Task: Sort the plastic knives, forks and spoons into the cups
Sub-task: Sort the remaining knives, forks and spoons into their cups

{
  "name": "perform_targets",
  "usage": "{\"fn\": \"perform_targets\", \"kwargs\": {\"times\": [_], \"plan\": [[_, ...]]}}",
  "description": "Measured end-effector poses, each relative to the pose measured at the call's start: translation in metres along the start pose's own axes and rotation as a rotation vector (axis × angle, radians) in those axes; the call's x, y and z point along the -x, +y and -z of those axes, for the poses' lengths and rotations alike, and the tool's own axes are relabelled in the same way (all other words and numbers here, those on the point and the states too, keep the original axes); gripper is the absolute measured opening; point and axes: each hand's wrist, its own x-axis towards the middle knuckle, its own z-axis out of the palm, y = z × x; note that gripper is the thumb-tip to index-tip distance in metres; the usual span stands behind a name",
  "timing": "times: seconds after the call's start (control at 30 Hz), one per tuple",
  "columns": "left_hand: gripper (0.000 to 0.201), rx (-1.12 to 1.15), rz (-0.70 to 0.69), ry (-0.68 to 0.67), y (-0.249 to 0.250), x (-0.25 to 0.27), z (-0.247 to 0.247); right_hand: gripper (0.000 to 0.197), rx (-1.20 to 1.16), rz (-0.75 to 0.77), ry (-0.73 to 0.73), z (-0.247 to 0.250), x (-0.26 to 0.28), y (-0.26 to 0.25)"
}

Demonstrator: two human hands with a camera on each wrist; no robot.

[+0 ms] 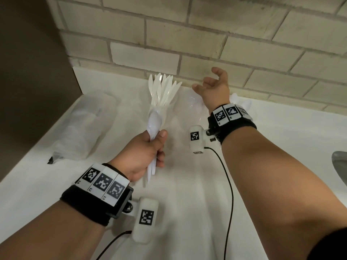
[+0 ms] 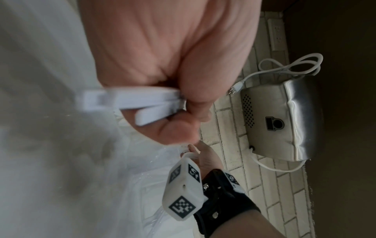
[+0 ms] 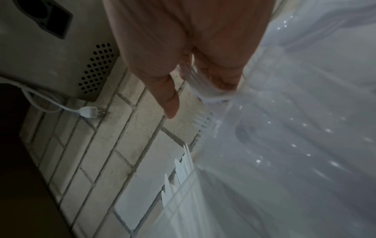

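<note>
My left hand [image 1: 150, 147] grips a bundle of white plastic spoons [image 1: 155, 122] by their handles [image 2: 142, 103], bowls up, above the white counter [image 1: 187, 184]. Just behind the bundle stands a clear cup [image 1: 170, 107] with several white knives [image 1: 165, 87] fanned out of it; the knife tips [image 3: 179, 175] also show in the right wrist view. My right hand [image 1: 212, 85] hovers near the brick wall with fingers loosely spread and nothing in it. Below it is another clear cup [image 1: 191, 104]. White forks [image 3: 203, 112] show beyond my fingertips [image 3: 171, 106].
A plastic-wrapped sleeve of clear cups [image 1: 84, 128] lies at the left. A brick wall [image 1: 187, 44] closes off the back and a dark panel [image 1: 28, 72] the left. A sink edge [image 1: 339, 166] shows at far right. A metal appliance [image 2: 284, 120] with an unplugged white cord [image 2: 289, 66] sits by the wall.
</note>
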Motion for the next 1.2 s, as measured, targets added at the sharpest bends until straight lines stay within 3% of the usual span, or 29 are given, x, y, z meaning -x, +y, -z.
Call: {"fn": "perform_targets", "kwargs": {"times": [0.27,0.33,0.4,0.47,0.53,0.63,0.73,0.83,1.07,1.2], "plan": [[0.04,-0.146,-0.052,0.036,0.001,-0.007,-0.008,0.024,0.107,0.137,0.143,0.021,0.019,-0.028],[0.043,-0.189,-0.061,0.041,0.002,-0.009,-0.007,0.018,0.047,0.12,0.067,0.026,0.041,-0.04],[0.044,-0.248,-0.072,0.056,0.002,-0.01,-0.01,0.008,0.032,0.019,-0.156,0.027,0.072,-0.049],[0.044,-0.313,-0.084,0.08,0.0,-0.011,-0.013,0.037,0.192,-0.076,-0.401,0.027,0.101,-0.055],[0.039,-0.405,-0.135,0.079,0.0,-0.009,-0.017,0.063,0.299,-0.098,-0.533,0.026,0.121,-0.057],[0.02,-0.738,-0.266,0.019,-0.001,-0.006,-0.024,0.068,0.312,-0.111,-0.586,0.023,0.138,-0.054],[0.007,-1.016,-0.342,-0.011,0.0,-0.001,-0.033,0.038,0.376,-0.091,-0.547,0.018,0.144,-0.049],[0.027,-0.989,-0.287,-0.03,0.0,0.003,-0.036,0.012,0.392,-0.065,-0.474,0.015,0.144,-0.045],[0.027,-0.889,-0.277,-0.114,0.009,0.012,-0.027,0.022,0.359,-0.019,-0.352,0.025,0.136,-0.053],[0.039,-0.818,-0.249,-0.104,0.011,0.019,-0.018,0.025,0.353,0.109,-0.088,0.049,0.104,-0.067]]}}
